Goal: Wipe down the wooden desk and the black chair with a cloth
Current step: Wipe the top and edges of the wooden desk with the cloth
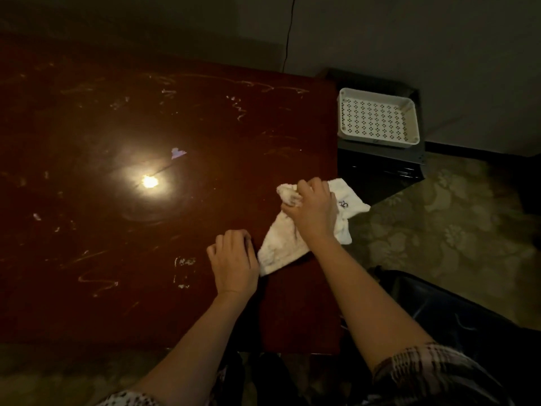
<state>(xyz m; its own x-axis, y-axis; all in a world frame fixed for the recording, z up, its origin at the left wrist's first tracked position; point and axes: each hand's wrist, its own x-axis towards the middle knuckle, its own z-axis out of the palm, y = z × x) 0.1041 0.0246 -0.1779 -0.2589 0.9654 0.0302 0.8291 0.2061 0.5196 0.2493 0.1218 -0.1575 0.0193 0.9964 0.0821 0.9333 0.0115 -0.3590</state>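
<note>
A dark red-brown wooden desk (131,127) fills the left and centre, scratched and reflecting a lamp. A white cloth (278,247) lies crumpled near the desk's right edge, partly hanging over it. My right hand (314,212) grips a bunched part of the cloth from above. My left hand (232,260) hovers or rests just left of the cloth with fingers curled down, holding nothing. The black chair (456,315) shows at the lower right, beside the desk.
A white perforated plastic basket (377,93) sits on a dark low cabinet (380,168) right of the desk. A black cable (288,33) hangs down the far wall. Patterned flooring (439,218) lies to the right.
</note>
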